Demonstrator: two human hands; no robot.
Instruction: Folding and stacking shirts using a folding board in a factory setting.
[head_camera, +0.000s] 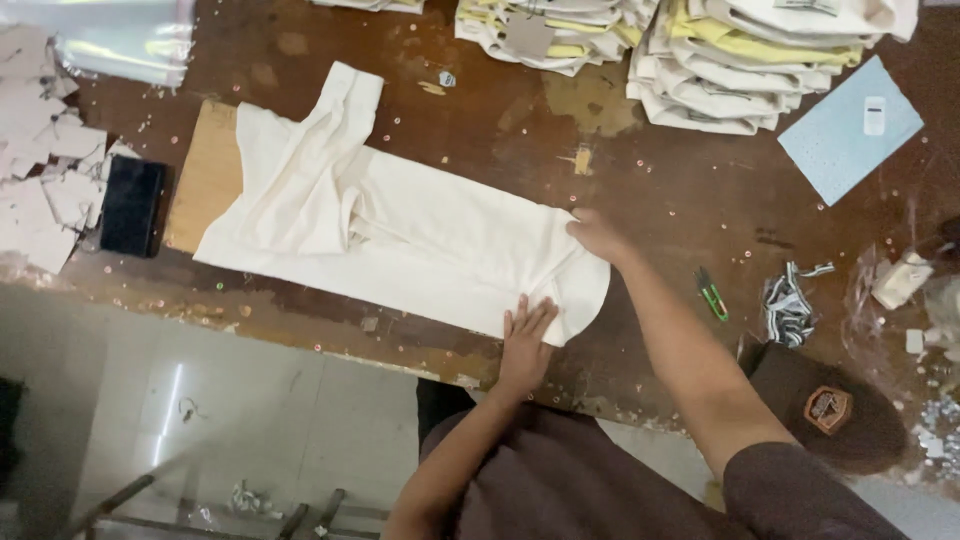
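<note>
Your left hand (524, 335) flat, fingers spread, your right hand (594, 235) pressing open-palmed on cream garment (420, 235), brown table (660, 180).

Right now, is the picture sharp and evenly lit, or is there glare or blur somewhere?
Head view: the cream garment is bright, nearly washed out; the clear plastic bag at top left catches glare; the floor reflects a light streak; both hands, left hand and right hand, look slightly soft.

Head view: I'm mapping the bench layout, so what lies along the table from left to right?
Torn pale card scraps → black pad → wooden board → cream garment → left hand → right hand → green snips → striped tags → pale blue sheet.
</note>
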